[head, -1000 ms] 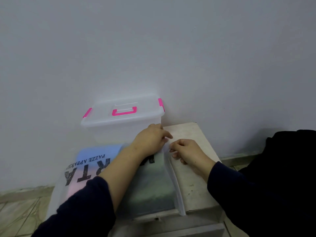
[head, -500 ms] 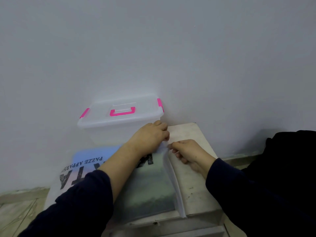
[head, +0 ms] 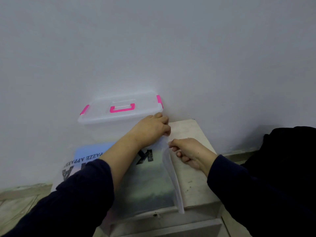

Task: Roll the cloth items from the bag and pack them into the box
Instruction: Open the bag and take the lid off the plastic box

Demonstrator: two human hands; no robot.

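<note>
A frosted plastic bag (head: 147, 183) with black lettering lies flat on a low white table (head: 191, 168). Folded cloth shows dimly through it, blue at the left and dark green in the middle. My left hand (head: 152, 127) pinches the bag's far right corner. My right hand (head: 188, 151) pinches the raised strip along the bag's right edge, just below the left hand. Behind the bag, against the wall, stands a clear plastic box (head: 119, 113) with its lid on, a pink handle and pink clips.
A grey wall (head: 153, 48) rises right behind the table. A dark cloth mass (head: 282, 151) sits at the right. Tiled floor (head: 20, 202) shows at the lower left, below the table's left end.
Both hands stay at the bag's far right corner. The left hand has shifted slightly toward the box, and the bag's right edge strip stands a little more lifted.
</note>
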